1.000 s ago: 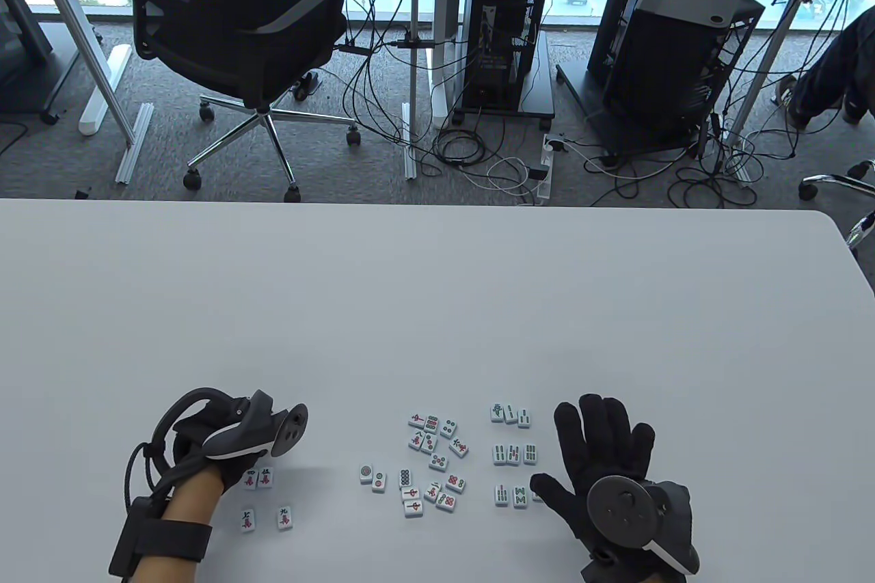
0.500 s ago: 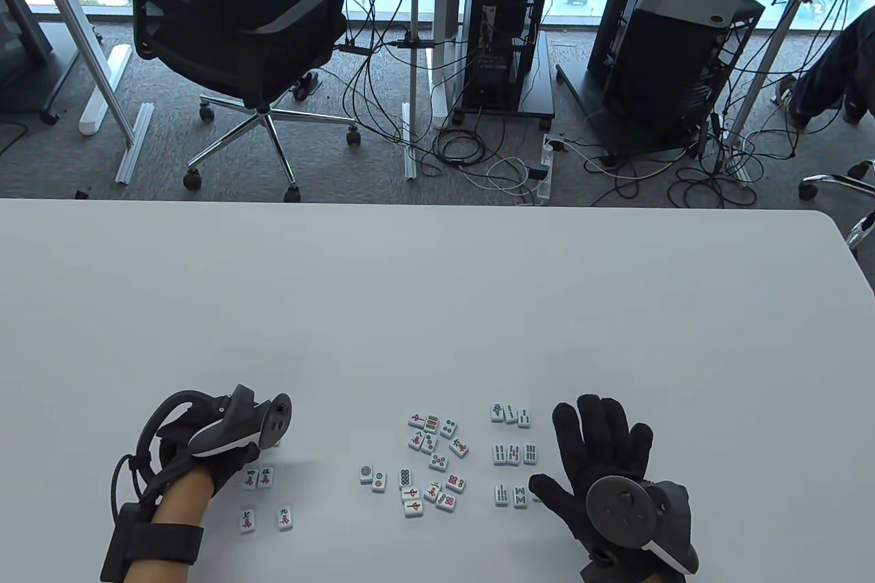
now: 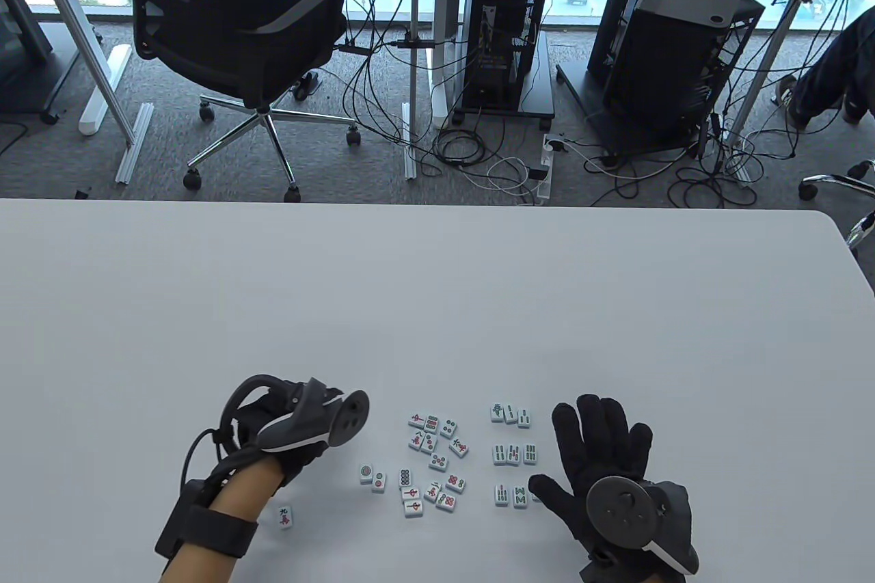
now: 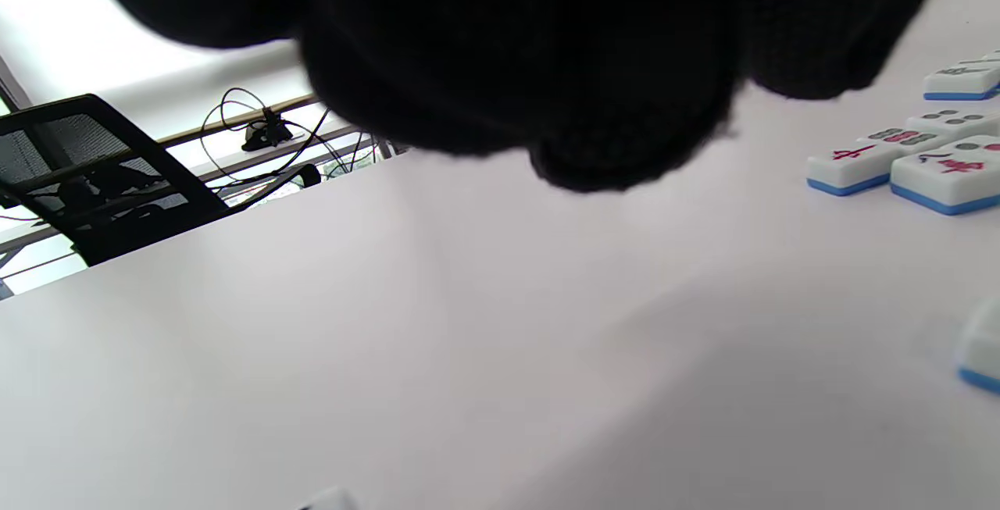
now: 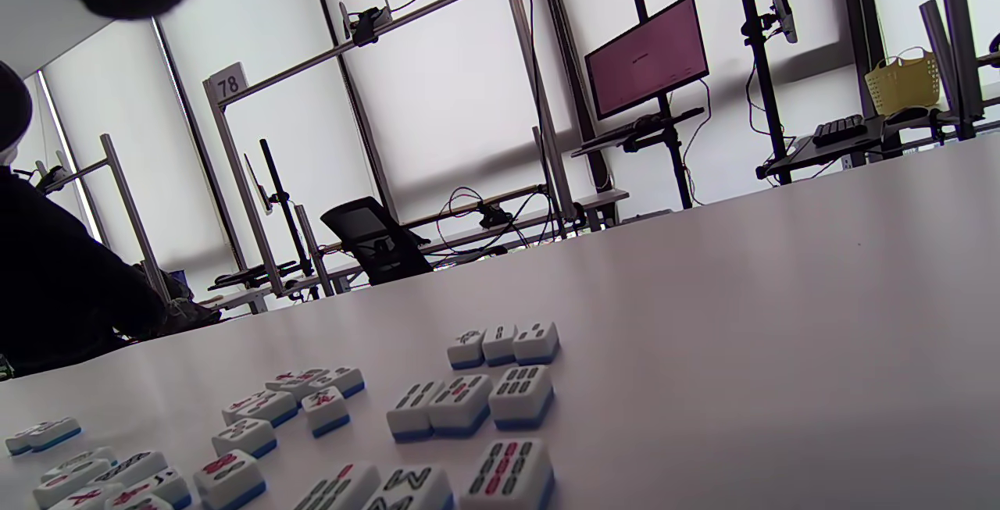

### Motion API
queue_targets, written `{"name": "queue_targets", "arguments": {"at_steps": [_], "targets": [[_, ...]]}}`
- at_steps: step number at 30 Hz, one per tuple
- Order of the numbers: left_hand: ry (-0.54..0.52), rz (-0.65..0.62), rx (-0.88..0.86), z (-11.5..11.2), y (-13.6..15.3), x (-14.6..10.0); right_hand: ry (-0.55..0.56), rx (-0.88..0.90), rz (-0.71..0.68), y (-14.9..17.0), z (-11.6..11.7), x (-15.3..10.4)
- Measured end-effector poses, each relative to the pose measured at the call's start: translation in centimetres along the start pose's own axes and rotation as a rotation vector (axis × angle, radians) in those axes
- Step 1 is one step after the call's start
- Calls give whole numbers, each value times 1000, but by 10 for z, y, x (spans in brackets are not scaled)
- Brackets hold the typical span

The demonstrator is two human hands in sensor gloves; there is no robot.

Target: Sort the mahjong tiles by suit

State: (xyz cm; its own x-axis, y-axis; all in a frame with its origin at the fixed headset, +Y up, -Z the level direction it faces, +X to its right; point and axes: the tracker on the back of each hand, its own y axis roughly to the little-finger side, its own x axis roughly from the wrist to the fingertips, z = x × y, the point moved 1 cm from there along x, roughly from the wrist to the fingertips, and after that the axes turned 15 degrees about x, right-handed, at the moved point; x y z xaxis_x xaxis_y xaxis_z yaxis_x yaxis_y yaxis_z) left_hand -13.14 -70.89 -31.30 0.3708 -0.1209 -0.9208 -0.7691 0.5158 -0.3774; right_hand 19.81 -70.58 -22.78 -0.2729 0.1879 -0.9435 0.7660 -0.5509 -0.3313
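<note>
Small white mahjong tiles lie face up near the table's front edge. A mixed cluster (image 3: 432, 461) sits in the middle, with two circle tiles (image 3: 372, 476) just left of it. Bamboo tiles (image 3: 513, 454) stand in three short rows on the right, also seen in the right wrist view (image 5: 469, 404). One character tile (image 3: 285, 517) shows beside my left forearm; the others are hidden under it. My left hand (image 3: 301, 461) hovers left of the cluster, fingers (image 4: 516, 49) loosely curled, nothing seen in them. My right hand (image 3: 596, 450) rests flat, fingers spread, beside the bamboo rows.
The white table (image 3: 437, 282) stretches bare beyond the tiles to its far edge. Past it stand a black office chair (image 3: 232, 43), computer carts (image 3: 670, 43) and floor cables. A seated person's leg (image 3: 830, 74) shows at the far right.
My left hand has moved right from the character tiles toward the middle cluster, and its forearm now covers most of those tiles. The right hand has not moved.
</note>
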Motion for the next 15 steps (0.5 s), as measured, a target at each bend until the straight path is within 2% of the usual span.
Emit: {"name": "queue_targets", "arguments": {"at_steps": [6,11,15], "targets": [[-26,-1,82,16,-45,34,1,5,-4,0,0,0],[56,32,150,11,-66,59,2,7,-7,-1,0,0],[107,30,181,1,-72,64,2,12,-12,-1,0,0]]}}
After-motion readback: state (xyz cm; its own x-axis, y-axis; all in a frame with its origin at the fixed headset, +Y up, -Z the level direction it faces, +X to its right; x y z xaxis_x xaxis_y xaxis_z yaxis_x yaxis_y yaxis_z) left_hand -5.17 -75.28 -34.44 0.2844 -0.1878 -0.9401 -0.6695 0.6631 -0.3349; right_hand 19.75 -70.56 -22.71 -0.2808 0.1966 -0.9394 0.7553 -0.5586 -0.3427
